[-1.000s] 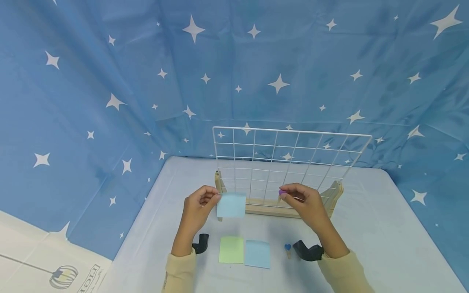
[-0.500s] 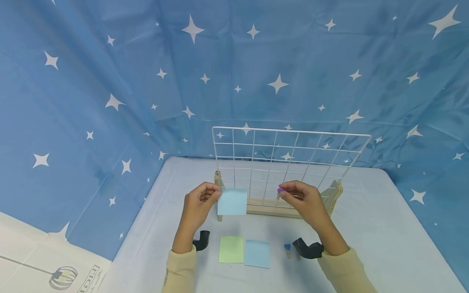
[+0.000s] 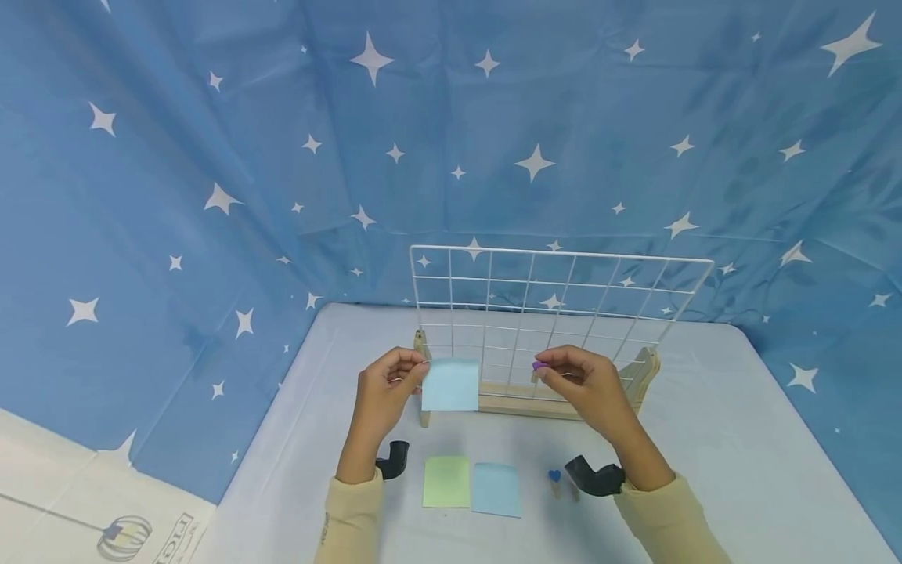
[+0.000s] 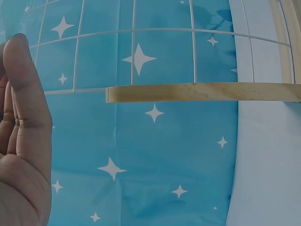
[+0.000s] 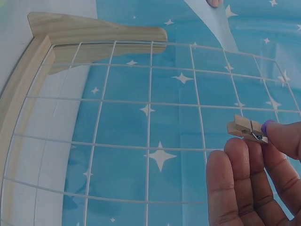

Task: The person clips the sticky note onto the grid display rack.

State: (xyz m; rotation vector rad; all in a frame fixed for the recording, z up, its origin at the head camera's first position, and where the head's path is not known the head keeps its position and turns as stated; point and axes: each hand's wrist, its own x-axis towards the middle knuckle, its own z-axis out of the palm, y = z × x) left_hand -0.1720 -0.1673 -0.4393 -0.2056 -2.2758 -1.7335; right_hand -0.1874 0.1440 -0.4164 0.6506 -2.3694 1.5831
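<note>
My left hand (image 3: 384, 388) pinches a light blue sticky note (image 3: 451, 385) by its upper left corner, holding it upright in front of the left part of a white wire grid (image 3: 564, 253). Between thumb and fingers of my right hand (image 3: 590, 388) is a small wooden clothespin (image 5: 244, 128) with a purple decoration, mostly covered by the thumb. This clothespin is in front of the grid, right of its middle; whether it touches the wires I cannot tell. In the left wrist view the thumb (image 4: 28, 89) shows, and the note is barely visible.
The grid stands in a wooden base (image 3: 528, 405). On the white table lie a green sticky note (image 3: 446, 482), another blue sticky note (image 3: 496, 489), a clothespin with a blue heart (image 3: 554, 475) and a second clothespin (image 3: 575, 492) by the right wrist camera (image 3: 595, 478). A starry blue cloth (image 3: 451, 117) hangs behind.
My left hand has lifted the blue sticky note slightly and shifted it right. My right hand has risen a little with the clothespin and moved slightly left.
</note>
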